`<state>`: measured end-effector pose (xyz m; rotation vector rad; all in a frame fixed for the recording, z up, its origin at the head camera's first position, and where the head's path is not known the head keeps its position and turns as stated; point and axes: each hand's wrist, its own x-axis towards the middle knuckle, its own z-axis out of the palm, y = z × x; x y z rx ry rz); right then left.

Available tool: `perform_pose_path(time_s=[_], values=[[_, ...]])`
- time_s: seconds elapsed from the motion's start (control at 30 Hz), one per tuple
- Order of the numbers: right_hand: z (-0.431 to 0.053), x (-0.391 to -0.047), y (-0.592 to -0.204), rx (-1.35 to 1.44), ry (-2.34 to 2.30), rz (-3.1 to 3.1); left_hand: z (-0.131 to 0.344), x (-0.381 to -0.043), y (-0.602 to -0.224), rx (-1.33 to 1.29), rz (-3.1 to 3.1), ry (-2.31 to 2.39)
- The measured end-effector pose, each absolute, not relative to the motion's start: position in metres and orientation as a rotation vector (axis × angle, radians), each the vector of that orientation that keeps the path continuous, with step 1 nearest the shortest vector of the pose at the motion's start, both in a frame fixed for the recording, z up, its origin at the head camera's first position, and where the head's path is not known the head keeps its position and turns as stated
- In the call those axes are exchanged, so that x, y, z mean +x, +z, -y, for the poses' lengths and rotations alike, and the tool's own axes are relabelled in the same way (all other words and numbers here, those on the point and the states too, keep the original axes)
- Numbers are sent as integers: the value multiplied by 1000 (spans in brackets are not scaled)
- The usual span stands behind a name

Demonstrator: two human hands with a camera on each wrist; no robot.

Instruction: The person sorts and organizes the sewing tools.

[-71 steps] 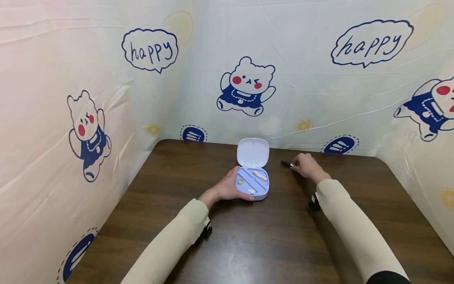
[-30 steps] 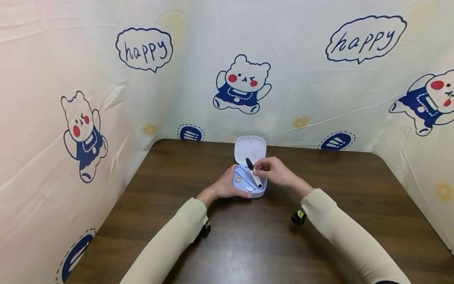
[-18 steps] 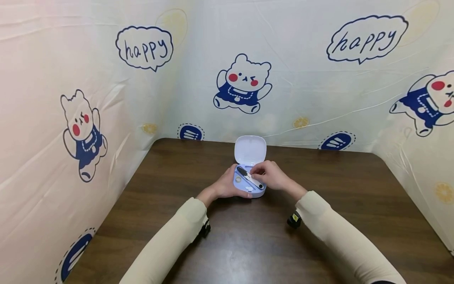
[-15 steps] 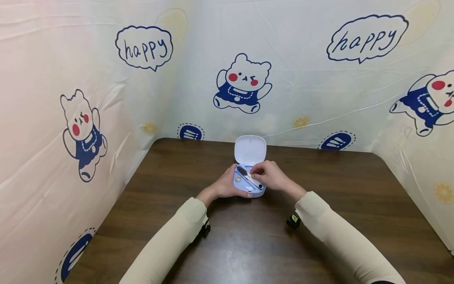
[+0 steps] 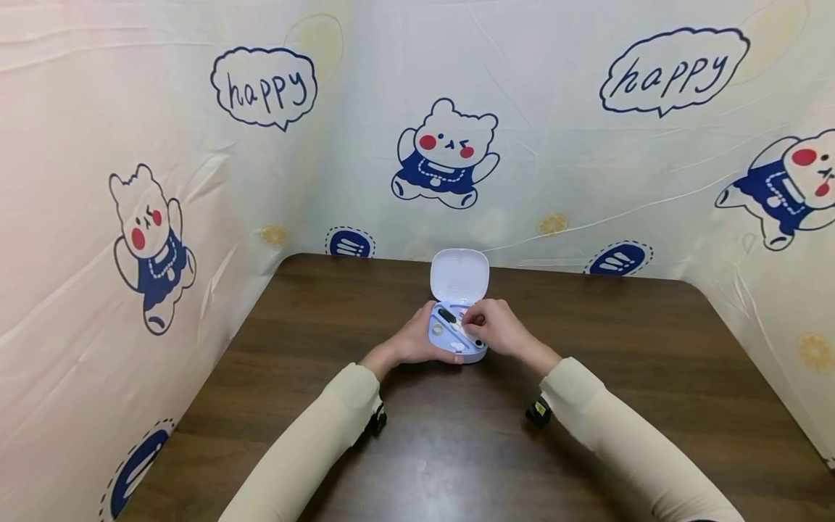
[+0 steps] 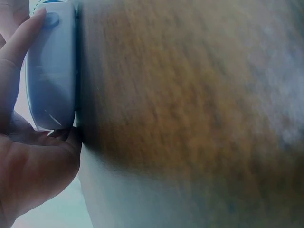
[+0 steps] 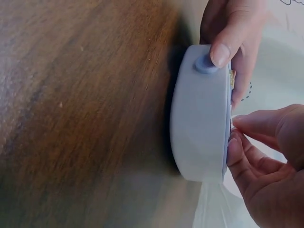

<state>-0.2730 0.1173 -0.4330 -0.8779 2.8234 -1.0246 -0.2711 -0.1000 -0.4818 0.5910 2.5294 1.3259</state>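
Note:
A light-blue case (image 5: 471, 357) stands on the table, its white lid (image 5: 459, 275) raised at the back. My left hand (image 5: 415, 339) grips its left side; in the left wrist view the thumb lies on the case's round front catch (image 6: 51, 20). Inside, a slim white tool with a black tip (image 5: 447, 315) and a black dot at its near end lies slantwise along the tray. The right hand (image 5: 499, 328) bends over it, pinching its middle, and hides part of it. In the right wrist view those fingertips (image 7: 235, 147) are right at the case's rim.
The tray also holds a small pale ring (image 5: 437, 329) and a white piece (image 5: 458, 346) near the front; a bit of pink shows behind the right fingers. Brown table (image 5: 430, 435) surrounds the case, with a printed cloth (image 5: 554, 145) behind.
My right hand took the black-tipped tool from the table right of the case, carried it left and lowered it into the tray. Lately it shifted slightly nearer me. The left hand keeps its grip.

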Motion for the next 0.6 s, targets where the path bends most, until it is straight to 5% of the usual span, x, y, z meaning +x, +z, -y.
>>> perform_pose_path(time_s=[0.3, 0.6], values=[[-126, -275, -425, -923, -1010, -2838, 97, -262, -471, 586, -2590, 1315], [-142, -305, -409, -589, -1168, -2938, 102, -283, -457, 228, -2736, 1557]])
